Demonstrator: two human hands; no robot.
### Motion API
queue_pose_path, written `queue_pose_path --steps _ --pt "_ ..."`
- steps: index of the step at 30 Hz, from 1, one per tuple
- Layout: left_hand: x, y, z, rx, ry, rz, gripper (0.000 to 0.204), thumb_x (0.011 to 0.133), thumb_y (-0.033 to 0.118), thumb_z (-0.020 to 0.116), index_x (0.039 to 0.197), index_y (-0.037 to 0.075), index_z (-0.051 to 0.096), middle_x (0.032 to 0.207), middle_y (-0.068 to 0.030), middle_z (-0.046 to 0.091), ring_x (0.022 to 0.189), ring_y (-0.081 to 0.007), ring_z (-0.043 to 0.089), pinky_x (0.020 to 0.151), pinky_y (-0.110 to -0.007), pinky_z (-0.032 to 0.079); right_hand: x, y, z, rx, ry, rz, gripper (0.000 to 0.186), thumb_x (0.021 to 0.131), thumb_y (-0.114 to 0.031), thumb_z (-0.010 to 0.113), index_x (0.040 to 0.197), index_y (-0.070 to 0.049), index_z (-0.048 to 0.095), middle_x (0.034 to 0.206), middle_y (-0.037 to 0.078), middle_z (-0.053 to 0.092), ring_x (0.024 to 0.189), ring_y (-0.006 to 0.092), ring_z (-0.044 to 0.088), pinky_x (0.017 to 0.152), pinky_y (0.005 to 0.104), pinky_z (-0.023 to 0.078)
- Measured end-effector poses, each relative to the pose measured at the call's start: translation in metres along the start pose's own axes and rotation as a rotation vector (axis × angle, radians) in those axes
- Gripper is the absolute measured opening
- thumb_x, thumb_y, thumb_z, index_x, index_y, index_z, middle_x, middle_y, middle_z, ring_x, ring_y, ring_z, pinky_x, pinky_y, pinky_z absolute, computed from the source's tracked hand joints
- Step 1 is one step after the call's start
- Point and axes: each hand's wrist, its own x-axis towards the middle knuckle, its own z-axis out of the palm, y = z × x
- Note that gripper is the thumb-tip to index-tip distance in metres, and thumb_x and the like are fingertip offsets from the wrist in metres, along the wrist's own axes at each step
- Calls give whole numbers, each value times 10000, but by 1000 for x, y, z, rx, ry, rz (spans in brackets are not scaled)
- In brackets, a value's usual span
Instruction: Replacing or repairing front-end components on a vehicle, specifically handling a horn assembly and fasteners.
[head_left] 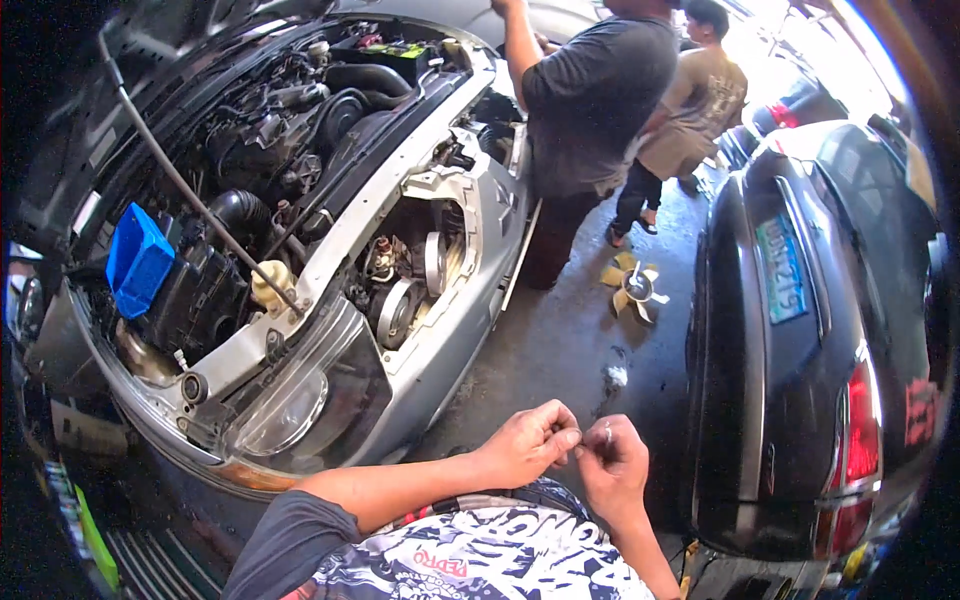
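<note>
The left hand [532, 442] and right hand [612, 458] nearly touch beside the silver car [435, 385], fingers pinched together, whether on something I cannot tell. Its engine bay [240, 351] holds a blue container [142, 265] and cream bottle [272, 284].

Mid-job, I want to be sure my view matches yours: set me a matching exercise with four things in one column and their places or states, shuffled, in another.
Things:
1. Fan
2. Blue box
3. Tail light
4. Left grip

Places or states:
A. Fingers curled, close beside the right grip
B. At the left of the silver car's open engine bay
C. Red, on the dark car
D. On the floor, between the two cars

Right pairs: 1-D, 2-B, 3-C, 4-A.
</note>
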Motion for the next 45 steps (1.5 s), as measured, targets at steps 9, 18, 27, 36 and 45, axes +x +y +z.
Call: queue_pose_path --steps 9,18,27,36,45 --pt "102 -6 -36 -157 442 166 177 1033 184 549 1032 7 534 854 -41 636 755 -98 620 687 -272 540 168 49 -15 121 -406 78 179 801 -29 729 909 -29 587 759 22 599 614 35 473 539 225 398" --pt "172 6 -47 -268 786 235 141 1032 116 532 1094 -1 484 964 -62 588 838 -105 597 751 -275 536 296 65 -6 -40 -691 -295 240 769 15 762 894 -27 562 782 22 562 585 71 491 504 245 390" --pt "155 10 -93 -505 849 229 251 1042 190 549 1152 -33 584 972 -65 666 834 -117 647 774 -270 565 341 46 43 13 -939 -236 211 771 -52 796 930 -9 663 766 67 604 623 159 556 568 292 438" --pt "119 6 -137 -517 807 365 283 1003 28 517 1267 -59 569 1158 -110 623 1025 -161 634 916 -310 541 332 30 103 -39 -793 -375 249 738 -9 773 970 -29 684 839 138 654 750 308 661 667 362 521" --pt "108 0 -160 -401 1008 303 231 966 -47 562 1194 -42 523 1085 -103 638 974 -119 632 857 -272 534 358 33 136 5 -1071 -143 182 818 -70 771 943 -8 654 795 85 649 645 133 574 605 276 468"
